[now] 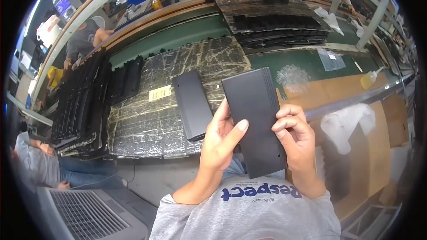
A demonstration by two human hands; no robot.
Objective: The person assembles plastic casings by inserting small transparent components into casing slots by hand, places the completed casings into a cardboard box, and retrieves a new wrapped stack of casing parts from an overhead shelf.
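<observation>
A flat black rectangular case (255, 115) with ridges along its right edge is held up before my chest. My left hand (221, 140) grips its left side, thumb lying across the front face and fingers behind. On the right side, my right hand (294, 135) pinches the edge with curled fingers. A second black case (192, 104), much alike, lies on the tape-wrapped board (142, 133) just left of my left hand. Beside it on the board is a yellow label (160, 93) with handwritten characters.
Stacked black panels (80, 102) stand at the left, more black parts (280, 29) at the back. To the right are a heap of small clear pieces (293, 76), a plastic bag (331, 59), a yellowish squeeze bottle (370, 79) and a white cloth (349, 124). Other people sit around the bench.
</observation>
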